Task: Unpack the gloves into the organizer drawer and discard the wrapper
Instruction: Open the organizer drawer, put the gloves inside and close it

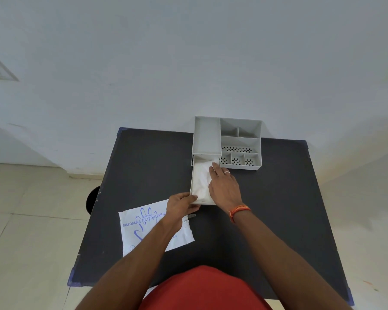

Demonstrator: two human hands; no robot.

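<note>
A grey plastic organizer (240,143) stands at the far edge of the black table. Its drawer (192,175) is pulled out toward me and holds a stack of translucent white gloves (201,182). My right hand (224,186) lies flat on the gloves, fingers spread, pressing them down inside the drawer. My left hand (180,208) grips the drawer's near front corner. The white wrapper (143,229), printed with blue glove outlines and lettering, lies flat on the table under my left forearm.
The black table (278,209) has blue corner guards and stands against a pale wall. A round dark object (92,199) shows beside the table's left edge, on the tiled floor. A small grey scrap (191,216) lies near the wrapper.
</note>
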